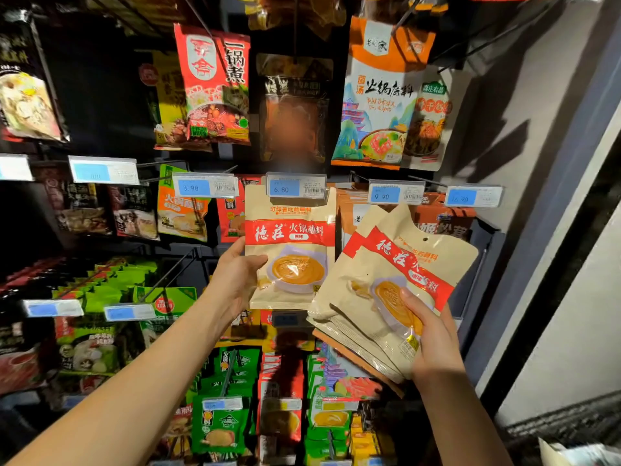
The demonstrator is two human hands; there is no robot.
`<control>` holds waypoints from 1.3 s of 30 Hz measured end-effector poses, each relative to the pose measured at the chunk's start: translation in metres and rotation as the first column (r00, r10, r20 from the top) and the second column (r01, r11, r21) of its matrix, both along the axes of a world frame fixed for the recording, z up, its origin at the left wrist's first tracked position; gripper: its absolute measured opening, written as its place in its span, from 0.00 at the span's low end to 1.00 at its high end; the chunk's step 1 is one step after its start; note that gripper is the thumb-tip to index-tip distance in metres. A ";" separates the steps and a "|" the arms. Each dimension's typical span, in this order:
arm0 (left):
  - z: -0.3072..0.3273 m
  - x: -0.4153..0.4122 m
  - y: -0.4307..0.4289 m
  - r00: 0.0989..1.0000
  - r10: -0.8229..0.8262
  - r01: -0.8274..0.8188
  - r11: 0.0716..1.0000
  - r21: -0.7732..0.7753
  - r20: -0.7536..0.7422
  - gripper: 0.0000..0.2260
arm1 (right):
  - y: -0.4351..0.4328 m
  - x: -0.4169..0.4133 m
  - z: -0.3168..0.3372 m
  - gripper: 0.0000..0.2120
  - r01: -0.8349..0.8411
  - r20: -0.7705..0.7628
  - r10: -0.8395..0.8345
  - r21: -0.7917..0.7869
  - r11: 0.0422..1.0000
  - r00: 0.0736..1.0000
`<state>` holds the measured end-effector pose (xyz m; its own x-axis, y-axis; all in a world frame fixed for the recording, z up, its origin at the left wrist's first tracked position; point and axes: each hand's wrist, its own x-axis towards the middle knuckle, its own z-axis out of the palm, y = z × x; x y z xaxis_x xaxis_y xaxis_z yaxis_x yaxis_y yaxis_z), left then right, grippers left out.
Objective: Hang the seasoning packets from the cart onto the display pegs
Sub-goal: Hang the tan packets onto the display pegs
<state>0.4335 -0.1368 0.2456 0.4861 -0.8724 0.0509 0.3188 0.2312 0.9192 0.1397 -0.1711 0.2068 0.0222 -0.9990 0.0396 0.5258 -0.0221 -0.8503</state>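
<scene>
A beige seasoning packet [290, 250] with a red band hangs upright in the middle row of the display, its top edge hidden behind the 6.80 price tag [295, 186], so whether it sits on a peg cannot be told. The left hand [235, 280] pinches its left edge, thumb on the front and fingers behind. Just to the right, tilted and overlapping its lower corner, is a fanned stack of matching packets [369, 297]. The right hand [433, 338] grips it from below, thumb pressed across the top packet's front. An orange hot-pot base pouch [376, 105] hangs above, green packets [221, 425] fill the lower rows, and a grey wall [554, 129] stands to the right.
</scene>
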 end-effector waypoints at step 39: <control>0.007 -0.088 0.028 0.760 -0.189 0.115 0.981 0.158 0.621 0.08 | 0.026 0.037 -0.018 0.24 -0.145 -0.086 0.137 -0.105 0.984 0.987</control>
<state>0.3455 -0.1092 0.2524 0.2370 -0.9501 0.2030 -0.3186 0.1214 0.9401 0.1768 -0.1449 0.1886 0.1698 -0.9752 0.1419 0.4622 -0.0484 -0.8854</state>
